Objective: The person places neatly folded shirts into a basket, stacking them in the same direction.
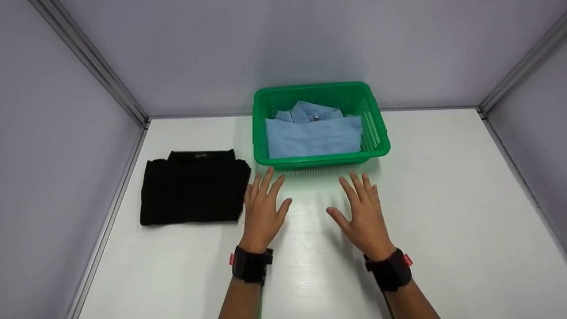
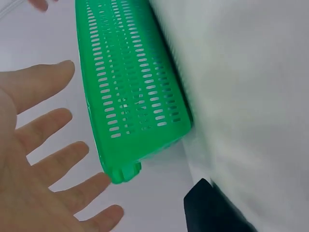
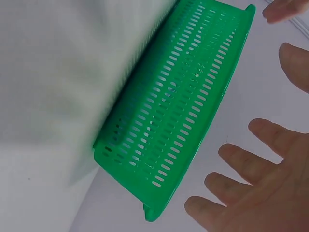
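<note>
A folded light blue collared shirt (image 1: 314, 137) lies inside a green plastic basket (image 1: 321, 160) at the back of the table. To the basket's left a folded black garment (image 1: 195, 190) lies flat, a small label at its top edge. My left hand (image 1: 262, 215) hovers in front of the basket's near left corner, beside the black garment, fingers spread and holding nothing. In front of the near right side, my right hand (image 1: 365, 221) is likewise spread and holds nothing. Both wrist views show the slotted basket wall (image 2: 130, 72) past the outstretched fingers.
The white table (image 1: 452, 199) is bounded by pale panels at the back (image 1: 199, 57) and both sides, with metal posts (image 1: 95, 62) at the corners. The basket stands close to the back panel. Each wrist wears a black strap (image 1: 252, 264).
</note>
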Available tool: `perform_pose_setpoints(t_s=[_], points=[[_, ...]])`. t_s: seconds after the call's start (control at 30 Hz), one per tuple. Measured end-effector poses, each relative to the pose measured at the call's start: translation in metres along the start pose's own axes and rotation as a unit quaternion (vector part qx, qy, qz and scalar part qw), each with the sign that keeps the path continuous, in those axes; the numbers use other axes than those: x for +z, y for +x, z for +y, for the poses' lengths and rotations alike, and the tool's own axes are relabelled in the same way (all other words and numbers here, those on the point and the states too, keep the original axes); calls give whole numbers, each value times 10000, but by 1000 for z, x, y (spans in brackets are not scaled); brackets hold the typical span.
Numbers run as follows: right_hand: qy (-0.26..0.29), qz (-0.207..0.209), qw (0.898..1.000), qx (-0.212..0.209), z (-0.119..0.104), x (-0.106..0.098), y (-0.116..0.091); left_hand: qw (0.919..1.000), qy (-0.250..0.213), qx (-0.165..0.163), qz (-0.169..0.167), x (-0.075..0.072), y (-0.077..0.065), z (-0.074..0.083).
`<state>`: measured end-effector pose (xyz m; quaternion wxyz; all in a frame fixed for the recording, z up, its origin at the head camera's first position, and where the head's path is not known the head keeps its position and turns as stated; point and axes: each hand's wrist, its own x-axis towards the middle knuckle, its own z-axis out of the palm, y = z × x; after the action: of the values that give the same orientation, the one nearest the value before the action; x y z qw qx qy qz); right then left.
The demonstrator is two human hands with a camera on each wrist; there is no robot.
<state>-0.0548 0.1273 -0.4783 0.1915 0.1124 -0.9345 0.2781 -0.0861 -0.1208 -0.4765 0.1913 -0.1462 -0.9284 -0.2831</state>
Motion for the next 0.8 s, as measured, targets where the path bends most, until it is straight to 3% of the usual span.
perform_pose_setpoints(t_s=[0.13, 0.27, 0.37, 0.5, 0.53, 0.7, 0.8], points=[[232, -118, 9996, 119, 0, 10, -3, 9995, -211, -224, 25, 4, -5, -6], [508, -169, 9982, 256, -1, 14, 11, 9989, -313, -339, 88, 3, -4, -14], [620, -340, 9968, 364, -3, 8, 21, 9968, -444, -609, 256, -4, -2, -30], [670, -543, 9953, 442, -6, -10, 32, 9900, -480, -1192, 575, -31, 3, -67], [668, -619, 9948, 464, -6, -13, 30, 9877, -436, -1385, 572, -38, -1, -78], [736, -801, 9918, 665, 3, -30, 30, 9783, -145, -2035, 353, -73, -9, -115], [833, -839, 9899, 783, 11, -39, 32, 9731, -15, -2297, 166, -85, -11, -131]])
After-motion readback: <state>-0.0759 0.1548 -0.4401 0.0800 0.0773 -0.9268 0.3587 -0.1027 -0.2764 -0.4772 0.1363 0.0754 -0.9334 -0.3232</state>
